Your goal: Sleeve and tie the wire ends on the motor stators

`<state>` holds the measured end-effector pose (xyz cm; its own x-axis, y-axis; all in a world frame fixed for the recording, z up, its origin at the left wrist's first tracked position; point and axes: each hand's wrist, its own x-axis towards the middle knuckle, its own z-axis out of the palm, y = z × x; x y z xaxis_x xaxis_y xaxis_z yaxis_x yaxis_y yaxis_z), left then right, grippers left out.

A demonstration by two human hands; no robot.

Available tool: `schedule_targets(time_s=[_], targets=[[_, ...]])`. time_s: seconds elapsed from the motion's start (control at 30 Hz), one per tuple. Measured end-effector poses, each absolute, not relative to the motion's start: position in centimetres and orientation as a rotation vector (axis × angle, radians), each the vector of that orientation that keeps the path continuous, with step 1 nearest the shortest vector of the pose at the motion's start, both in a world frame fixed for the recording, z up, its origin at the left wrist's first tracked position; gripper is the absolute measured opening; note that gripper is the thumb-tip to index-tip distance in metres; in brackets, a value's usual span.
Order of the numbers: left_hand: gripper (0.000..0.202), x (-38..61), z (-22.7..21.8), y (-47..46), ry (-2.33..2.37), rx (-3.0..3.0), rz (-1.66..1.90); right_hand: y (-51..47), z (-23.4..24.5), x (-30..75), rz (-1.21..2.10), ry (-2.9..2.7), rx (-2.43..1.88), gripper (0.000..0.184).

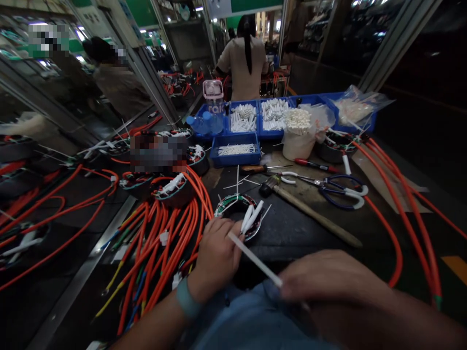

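Observation:
My left hand (216, 255) is closed around the near end of a white sleeve tube (254, 258), just in front of a round wound motor stator (239, 208) with white tubes sticking out of it. My right hand (324, 282) is blurred and pinches the other end of the same tube close to my body. The tube runs diagonally between the two hands. Orange cables (164, 238) fan out to the left of my left hand.
Blue bins (235, 158) of white tubes stand at the back, with a white bucket (296, 143) of tubes. A hammer (310, 211), scissors (337, 187) and screwdrivers (260, 168) lie on the bench. More stators (173, 189) sit left. A person (244, 63) stands far behind.

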<state>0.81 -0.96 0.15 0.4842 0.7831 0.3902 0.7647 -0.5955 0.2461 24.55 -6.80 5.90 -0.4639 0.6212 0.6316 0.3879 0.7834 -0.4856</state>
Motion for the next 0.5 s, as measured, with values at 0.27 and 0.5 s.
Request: schedule_targets(time_s=[0.27, 0.5], targets=[[0.027, 1.0, 0.2, -1.1, 1.416, 2.663, 0.66, -9.2, -2.4, 25.3, 0.373, -2.117, -0.714, 0.042], [0.028, 1.0, 0.4, -1.1, 1.415, 2.657, 0.636, -9.7, -3.9, 25.9, 0.382, -2.218, -0.644, 0.043]])
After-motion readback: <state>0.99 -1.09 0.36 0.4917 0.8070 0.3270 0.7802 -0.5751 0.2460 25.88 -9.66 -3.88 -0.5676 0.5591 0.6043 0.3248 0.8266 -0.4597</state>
